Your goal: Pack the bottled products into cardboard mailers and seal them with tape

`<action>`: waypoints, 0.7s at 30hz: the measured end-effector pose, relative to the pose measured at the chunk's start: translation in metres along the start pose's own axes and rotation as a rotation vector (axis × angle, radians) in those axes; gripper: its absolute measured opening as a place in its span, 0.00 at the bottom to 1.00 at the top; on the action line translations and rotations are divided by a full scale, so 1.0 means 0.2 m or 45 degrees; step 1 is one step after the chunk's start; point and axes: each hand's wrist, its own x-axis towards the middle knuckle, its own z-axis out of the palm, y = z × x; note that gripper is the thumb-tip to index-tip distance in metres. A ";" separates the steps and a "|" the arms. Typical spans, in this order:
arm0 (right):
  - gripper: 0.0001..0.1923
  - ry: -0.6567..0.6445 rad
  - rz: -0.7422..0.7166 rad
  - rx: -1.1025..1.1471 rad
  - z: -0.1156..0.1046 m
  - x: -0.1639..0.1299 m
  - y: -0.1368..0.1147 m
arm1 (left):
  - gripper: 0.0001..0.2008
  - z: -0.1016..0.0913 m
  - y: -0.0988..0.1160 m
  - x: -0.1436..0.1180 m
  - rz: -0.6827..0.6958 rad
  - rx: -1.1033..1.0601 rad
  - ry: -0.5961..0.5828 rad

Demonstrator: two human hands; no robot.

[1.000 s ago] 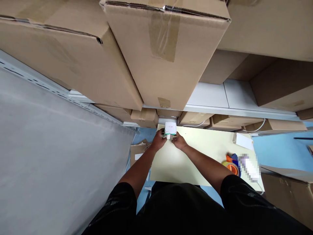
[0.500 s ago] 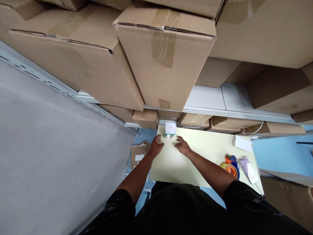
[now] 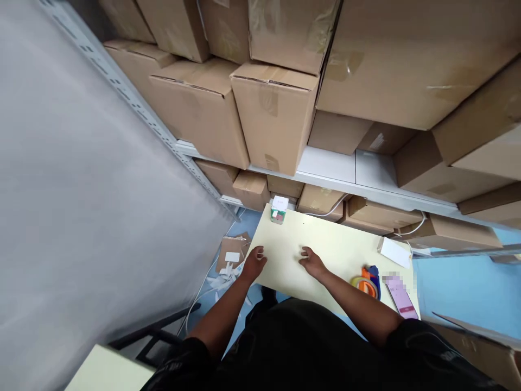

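A small white and green box (image 3: 279, 209) stands at the far left corner of the pale table (image 3: 285, 260). My left hand (image 3: 254, 263) is over the table's left edge, fingers curved and apart, with nothing in it. To its right, my right hand (image 3: 312, 262) hovers above the tabletop, its fingers likewise parted and holding nothing. Both hands are nearer to my body than the box and do not touch it.
On the table's right side are a tape dispenser (image 3: 368, 282), a phone (image 3: 401, 297) and a white box (image 3: 394, 252). Shelves of cardboard boxes (image 3: 272, 119) rise behind. Scraps and flattened cardboard (image 3: 233, 255) lie on the floor at left, beside a grey wall (image 3: 101, 190).
Both hands have drawn back from the small box toward my body and moved farther apart. The box stays at the table's far end. The head view has shifted.
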 end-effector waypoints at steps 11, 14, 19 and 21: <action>0.29 -0.276 -0.177 -0.174 -0.27 -0.25 0.26 | 0.21 0.37 0.07 -0.78 -0.128 -0.140 0.364; 0.28 -0.359 -0.227 -0.217 -0.26 -0.28 0.26 | 0.20 0.39 0.05 -0.98 -0.161 -0.180 0.449; 0.29 -0.490 -0.325 -0.314 -0.13 -0.35 0.21 | 0.18 0.39 -0.04 -1.29 -0.228 -0.209 0.638; 0.30 -0.556 -0.373 -0.342 -0.05 -0.40 0.18 | 0.17 0.39 -0.09 -1.41 -0.258 -0.226 0.720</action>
